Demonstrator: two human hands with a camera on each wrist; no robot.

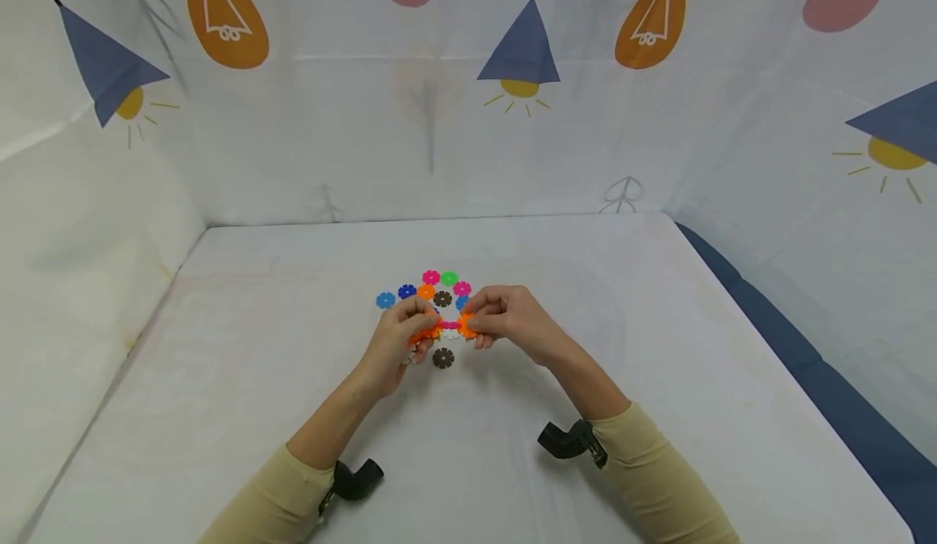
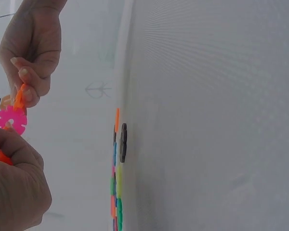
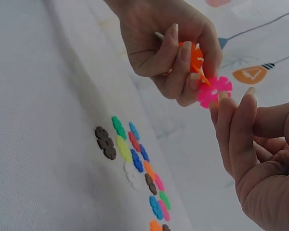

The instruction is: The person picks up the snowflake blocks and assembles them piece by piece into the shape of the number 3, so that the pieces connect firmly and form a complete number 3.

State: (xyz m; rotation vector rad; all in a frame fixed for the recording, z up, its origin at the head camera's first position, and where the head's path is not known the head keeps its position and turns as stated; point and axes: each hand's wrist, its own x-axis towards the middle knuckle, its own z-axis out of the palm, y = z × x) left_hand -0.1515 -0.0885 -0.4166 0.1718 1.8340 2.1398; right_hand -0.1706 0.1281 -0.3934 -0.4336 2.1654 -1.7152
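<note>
Above the table, both hands hold a small joined piece made of notched plastic discs. My left hand (image 1: 391, 345) grips orange discs (image 1: 424, 335) at its left end. An orange disc (image 1: 466, 326) at the other end is pinched by the thumb and fingers of my right hand (image 1: 508, 320). Between them a pink disc (image 3: 215, 92) stands edge to edge with the orange ones, seen face-on in the right wrist view. Fingers cover much of the orange discs. Below the hands, a dark brown disc (image 1: 442, 358) lies flat on the table.
Loose notched discs lie close behind the hands, among them a light blue disc (image 1: 385, 300), a green disc (image 1: 450, 278) and a yellow disc (image 3: 124, 148). They rest on a white-covered table (image 1: 293, 284). A printed white curtain (image 1: 351, 145) surrounds its far side.
</note>
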